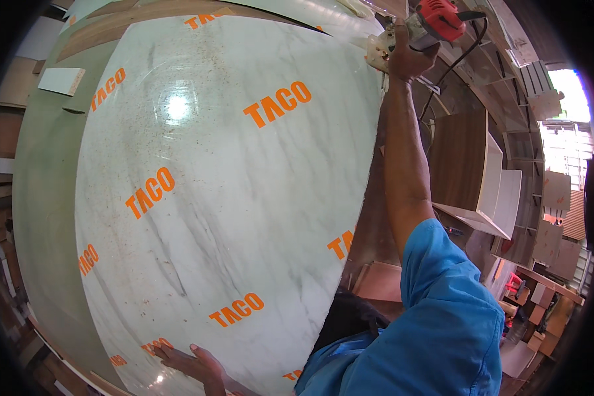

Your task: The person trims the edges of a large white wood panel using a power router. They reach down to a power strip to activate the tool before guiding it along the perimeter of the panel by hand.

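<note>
A large white marble-patterned sheet (204, 231) with orange print lies before me, with brownish dust scattered over its left and far parts. Stretched far forward at the upper right, my right hand (410, 61) grips a trim router (440, 20) with a red motor housing. Its pale, see-through base meets the sheet's far right corner, and the router lies tilted on its side. The cutting bit cannot be made out. At the near edge, my left hand (197, 367) rests on the sheet, fingers spread and holding nothing.
A black cord (457, 63) loops down from the router beside my right forearm. Right of the sheet stands a brown-and-white cabinet box (462, 162). A small white board offcut (62, 80) lies on the greenish surface at left. Wood scraps (541, 310) are piled at lower right.
</note>
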### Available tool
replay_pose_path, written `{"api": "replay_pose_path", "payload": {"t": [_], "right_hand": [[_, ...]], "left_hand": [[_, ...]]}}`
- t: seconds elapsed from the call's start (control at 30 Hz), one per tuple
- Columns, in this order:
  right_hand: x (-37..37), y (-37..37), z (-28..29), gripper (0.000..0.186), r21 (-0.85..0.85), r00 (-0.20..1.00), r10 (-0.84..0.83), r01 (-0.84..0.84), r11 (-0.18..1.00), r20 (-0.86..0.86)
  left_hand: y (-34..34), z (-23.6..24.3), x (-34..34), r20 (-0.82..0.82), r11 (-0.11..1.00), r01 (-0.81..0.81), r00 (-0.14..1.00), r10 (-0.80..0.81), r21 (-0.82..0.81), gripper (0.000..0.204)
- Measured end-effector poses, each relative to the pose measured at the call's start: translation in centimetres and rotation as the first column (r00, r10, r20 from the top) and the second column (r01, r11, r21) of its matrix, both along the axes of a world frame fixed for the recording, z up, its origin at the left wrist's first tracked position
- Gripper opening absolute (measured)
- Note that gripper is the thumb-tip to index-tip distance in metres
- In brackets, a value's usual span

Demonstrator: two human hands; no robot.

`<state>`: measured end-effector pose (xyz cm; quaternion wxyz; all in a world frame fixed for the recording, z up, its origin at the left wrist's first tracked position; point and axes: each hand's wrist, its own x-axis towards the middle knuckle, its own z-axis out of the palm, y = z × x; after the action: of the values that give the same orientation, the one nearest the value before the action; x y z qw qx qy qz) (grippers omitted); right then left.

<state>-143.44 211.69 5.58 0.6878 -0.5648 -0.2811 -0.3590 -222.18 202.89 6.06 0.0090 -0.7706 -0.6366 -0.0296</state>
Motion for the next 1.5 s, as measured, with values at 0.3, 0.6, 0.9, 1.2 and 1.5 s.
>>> {"api": "replay_pose_path", "payload": {"t": [0.3, 0.6, 0.9, 1.2, 1.5], "right_hand": [[-5.6, -9.7, 3.6, 0.074, -0.214, 0.961, -0.241, 0.209, 0.954, -0.138], [-11.4, -36.6, 1.3, 0.055, -0.388, 0.866, -0.446, 0.341, 0.856, -0.225], [-22.1, -55.2, 5.9, 0.068, -0.393, 0.776, -0.495, 0.345, 0.852, -0.391], [-26.6, -70.1, 10.6, 0.057, -0.178, 0.859, -0.22, 0.153, 0.972, -0.463], [-19.7, -83.1, 7.5, 0.06, -0.296, 0.863, -0.263, 0.14, 0.945, -0.431]], "left_hand": [[-1.1, -0.7, 0.2, 0.043, 0.995, -0.062, 0.997, 0.059, 0.075, 0.073], [-18.1, 5.9, 2.7, 0.507, 0.78, -0.343, 0.61, 0.609, -0.524, 0.03], [-35.1, -3.4, 0.7, 0.21, 0.255, 0.69, -0.151, 0.966, -0.678, 0.056], [-25.5, -9.7, 8.8, -0.023, 0.744, 0.45, -0.862, 0.506, -0.494, 0.058], [-24.8, -8.6, 9.1, 0.148, 0.935, 0.051, -0.983, 0.109, -0.35, 0.05]]}}
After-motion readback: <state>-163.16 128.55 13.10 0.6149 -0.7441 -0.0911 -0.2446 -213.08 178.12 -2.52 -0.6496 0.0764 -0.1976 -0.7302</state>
